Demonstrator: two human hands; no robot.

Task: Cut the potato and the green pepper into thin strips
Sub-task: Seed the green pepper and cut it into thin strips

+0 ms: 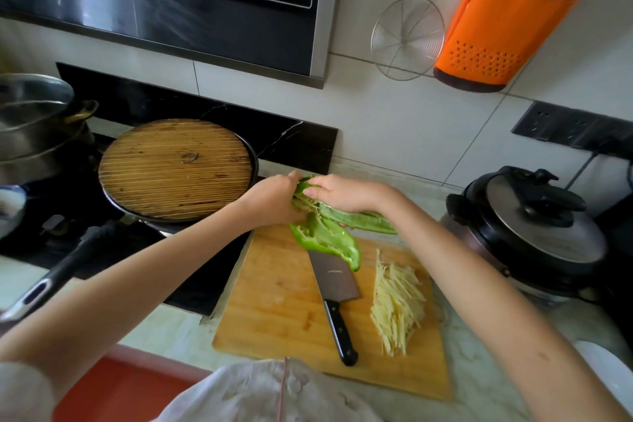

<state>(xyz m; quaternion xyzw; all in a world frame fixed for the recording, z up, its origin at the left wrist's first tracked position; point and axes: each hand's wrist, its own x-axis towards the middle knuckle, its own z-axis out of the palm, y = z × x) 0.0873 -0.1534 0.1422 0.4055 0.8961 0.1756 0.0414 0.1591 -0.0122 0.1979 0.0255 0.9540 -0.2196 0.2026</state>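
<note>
1. at the far left a steel pot is sitting on the stove, and next to it a pan under a slatted bamboo lid - both are standing clear of the cutting.
2. the left hand is gripping one side of the green pepper, with its fingers curled round the flesh near the stem end. it is holding the pepper up over the far edge of the cutting board.
3. the green pepper is gaping open between the hands with pale seeds showing, and one half is drooping so its tip is hanging just over the knife blade. the hands seem to be pulling it apart to clear the seed core before slicing.
4. the right hand is clamping the other half, fingers wrapped over the top.
5. the knife is lying flat mid-board with its handle toward the person - probably set down because both hands are busy.
6. the potato strips are lying heaped on the right of the board, already cut, which is leaving the middle free for the pepper.
7. a pressure cooker is standing just beyond the board's right edge.
</note>
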